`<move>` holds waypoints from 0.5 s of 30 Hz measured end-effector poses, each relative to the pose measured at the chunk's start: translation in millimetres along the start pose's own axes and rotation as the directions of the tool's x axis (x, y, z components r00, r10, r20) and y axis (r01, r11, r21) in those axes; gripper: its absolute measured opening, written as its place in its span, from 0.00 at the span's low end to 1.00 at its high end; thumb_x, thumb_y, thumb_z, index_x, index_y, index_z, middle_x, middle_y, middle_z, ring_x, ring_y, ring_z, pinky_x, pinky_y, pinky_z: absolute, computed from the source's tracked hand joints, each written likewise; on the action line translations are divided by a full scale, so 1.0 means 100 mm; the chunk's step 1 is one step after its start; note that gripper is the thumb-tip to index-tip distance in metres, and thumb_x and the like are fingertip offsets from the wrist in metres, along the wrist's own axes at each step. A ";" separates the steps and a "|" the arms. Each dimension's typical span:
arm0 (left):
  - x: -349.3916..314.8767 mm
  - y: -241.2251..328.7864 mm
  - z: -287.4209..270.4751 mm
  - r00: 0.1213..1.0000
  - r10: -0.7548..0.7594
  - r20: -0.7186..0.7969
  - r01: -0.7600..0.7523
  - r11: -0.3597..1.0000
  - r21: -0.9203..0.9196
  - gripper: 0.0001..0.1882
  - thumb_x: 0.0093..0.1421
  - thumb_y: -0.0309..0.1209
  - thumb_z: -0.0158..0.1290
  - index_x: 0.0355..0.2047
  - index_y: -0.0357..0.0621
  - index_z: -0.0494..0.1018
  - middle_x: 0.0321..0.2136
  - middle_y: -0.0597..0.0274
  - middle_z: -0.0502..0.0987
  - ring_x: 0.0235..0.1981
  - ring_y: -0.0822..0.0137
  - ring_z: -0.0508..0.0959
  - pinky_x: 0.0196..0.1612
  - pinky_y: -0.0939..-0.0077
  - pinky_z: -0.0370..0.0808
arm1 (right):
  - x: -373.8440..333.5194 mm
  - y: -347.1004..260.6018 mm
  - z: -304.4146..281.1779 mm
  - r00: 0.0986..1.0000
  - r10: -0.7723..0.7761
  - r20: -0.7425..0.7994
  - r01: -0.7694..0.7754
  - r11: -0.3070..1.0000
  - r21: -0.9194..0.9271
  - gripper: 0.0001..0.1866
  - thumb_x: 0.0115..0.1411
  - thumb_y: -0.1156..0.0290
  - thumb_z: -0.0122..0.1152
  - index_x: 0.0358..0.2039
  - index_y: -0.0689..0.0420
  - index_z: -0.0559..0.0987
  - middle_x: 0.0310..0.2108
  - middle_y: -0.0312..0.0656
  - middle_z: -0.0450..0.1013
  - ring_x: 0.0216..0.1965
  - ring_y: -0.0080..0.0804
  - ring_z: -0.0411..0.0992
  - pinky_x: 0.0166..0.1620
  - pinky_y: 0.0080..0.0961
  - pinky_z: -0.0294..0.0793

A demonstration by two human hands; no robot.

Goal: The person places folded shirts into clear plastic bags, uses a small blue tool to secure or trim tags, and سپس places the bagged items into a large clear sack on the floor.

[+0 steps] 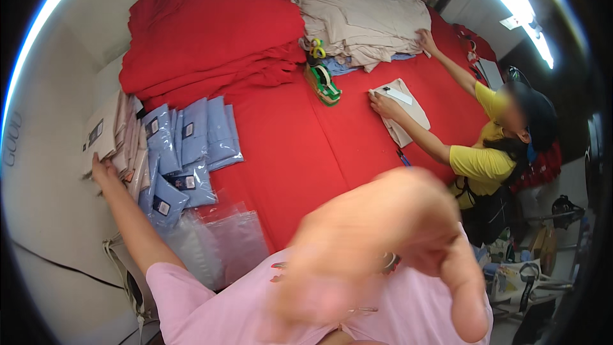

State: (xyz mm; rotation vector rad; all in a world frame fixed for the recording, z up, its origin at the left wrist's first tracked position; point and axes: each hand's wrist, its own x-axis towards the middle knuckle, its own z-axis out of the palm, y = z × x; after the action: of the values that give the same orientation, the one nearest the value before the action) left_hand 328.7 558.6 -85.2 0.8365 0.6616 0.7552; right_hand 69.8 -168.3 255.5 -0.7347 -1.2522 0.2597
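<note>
At the far left, my left hand (105,171) is at the near edge of the top packaged beige garment (101,129), its fingers closed on that edge. The garment is folded, in a clear bag with a dark label, on top of a stack of similar beige packages (133,169). Very near the camera, my right hand (389,230) is smeared by motion over my pink shirt; its thumb stands apart from the fingers and nothing shows in it. Beside the stack lie several bagged light blue garments (194,129), with clear plastic bags (239,233) nearer me.
A red cloth (281,153) covers the table. At the back are a red fabric pile (214,32), a beige garment pile (364,19) and a green tape dispenser (324,86). On the right, a person in yellow (488,163) handles a folded beige garment (402,112).
</note>
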 end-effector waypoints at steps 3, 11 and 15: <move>-0.48 0.52 -0.09 0.998 0.045 -0.055 -0.053 0.986 -0.157 0.22 0.70 0.34 0.56 0.55 0.26 0.72 0.54 0.43 0.75 0.53 0.56 0.79 0.49 0.68 0.81 | -0.06 0.35 -0.13 0.997 0.062 0.056 -0.068 0.990 0.123 0.54 0.58 0.41 0.69 0.66 0.73 0.56 0.62 0.61 0.64 0.58 0.50 0.71 0.55 0.39 0.74; -2.59 0.70 -0.07 0.857 0.512 -0.055 -0.500 0.854 0.144 0.34 0.69 0.39 0.50 0.70 0.33 0.59 0.69 0.36 0.62 0.73 0.43 0.60 0.70 0.43 0.64 | -0.27 0.01 0.02 0.978 0.186 0.088 -0.185 0.982 -0.025 0.54 0.60 0.33 0.61 0.64 0.74 0.63 0.59 0.66 0.69 0.54 0.55 0.76 0.52 0.41 0.78; -3.49 0.64 -0.30 0.818 0.575 -0.010 -0.567 0.810 0.151 0.30 0.70 0.40 0.49 0.67 0.36 0.61 0.66 0.44 0.64 0.69 0.51 0.64 0.67 0.49 0.67 | -0.57 -0.30 0.17 0.970 0.173 0.169 -0.170 0.985 -0.032 0.55 0.61 0.29 0.57 0.64 0.75 0.67 0.58 0.68 0.71 0.53 0.57 0.78 0.50 0.42 0.80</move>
State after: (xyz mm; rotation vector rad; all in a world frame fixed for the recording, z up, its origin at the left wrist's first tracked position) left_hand 88.6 321.1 27.5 1.1735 0.5130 1.2938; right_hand 29.6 -217.1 232.8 -0.8512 -1.3558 0.4616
